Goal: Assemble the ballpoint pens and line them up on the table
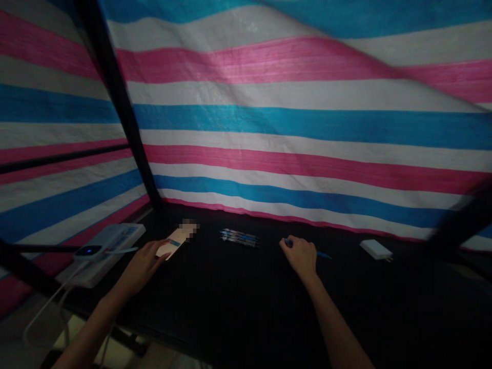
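My left hand (148, 261) is closed on the near end of a pale, flat, card-like piece (177, 241) with a dark band on it. The far end of that piece is blurred out, so I cannot tell exactly what it is. On the right, my right hand (300, 253) is closed around a blue pen (324, 254). One end of the pen pokes out beyond the wrist side and a dark tip shows by the thumb; the hand hides its middle. Between my hands several pens (240, 238) lie side by side on the black tabletop (230, 292).
A white charger-like block (376, 249) with prongs lies at the right. At the left edge stand a white box (128, 238) and a device (88, 252) with a blue light and cable. Black frame posts (126, 113) and a striped sheet (269, 123) enclose the table.
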Action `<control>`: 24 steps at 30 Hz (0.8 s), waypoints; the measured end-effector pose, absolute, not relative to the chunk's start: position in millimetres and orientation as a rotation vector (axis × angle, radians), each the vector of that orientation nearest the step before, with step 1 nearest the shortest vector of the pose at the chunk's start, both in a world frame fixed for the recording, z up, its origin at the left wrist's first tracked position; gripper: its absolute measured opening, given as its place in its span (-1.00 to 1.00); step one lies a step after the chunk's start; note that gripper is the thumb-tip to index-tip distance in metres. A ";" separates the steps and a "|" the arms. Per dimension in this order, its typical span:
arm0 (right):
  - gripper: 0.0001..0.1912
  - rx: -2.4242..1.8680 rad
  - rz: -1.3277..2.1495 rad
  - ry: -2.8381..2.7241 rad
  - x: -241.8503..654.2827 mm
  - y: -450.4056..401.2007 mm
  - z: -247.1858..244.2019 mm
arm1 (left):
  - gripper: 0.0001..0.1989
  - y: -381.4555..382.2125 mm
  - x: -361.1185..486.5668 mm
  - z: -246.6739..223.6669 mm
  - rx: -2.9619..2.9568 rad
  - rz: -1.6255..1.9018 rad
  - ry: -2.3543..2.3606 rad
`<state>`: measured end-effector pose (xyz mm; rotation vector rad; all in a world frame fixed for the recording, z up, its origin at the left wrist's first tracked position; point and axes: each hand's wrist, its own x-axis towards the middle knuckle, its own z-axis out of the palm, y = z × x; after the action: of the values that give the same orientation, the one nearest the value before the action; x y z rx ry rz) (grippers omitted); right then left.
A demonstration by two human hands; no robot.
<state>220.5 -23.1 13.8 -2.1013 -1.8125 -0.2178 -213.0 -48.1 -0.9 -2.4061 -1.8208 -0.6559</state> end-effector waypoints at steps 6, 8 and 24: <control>-0.62 -2.126 -0.194 -1.792 226.0 -21.7 13.7 | -0.54 -44.7 -209.7 0.8 -2.406 -0.646 -1.773; -0.62 -2.125 -0.200 -1.787 227.9 -20.9 12.0 | -0.54 -43.2 -208.4 2.3 -2.409 -0.638 -1.775; -0.63 -2.224 -0.336 -1.663 242.8 -15.3 -2.1 | -0.56 -38.4 -211.4 -2.0 -2.431 -0.585 -1.758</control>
<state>242.8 -15.3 -2.1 -2.2235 -1.6625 -0.3356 -211.4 -38.4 -2.0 -2.4314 -1.7580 -0.5846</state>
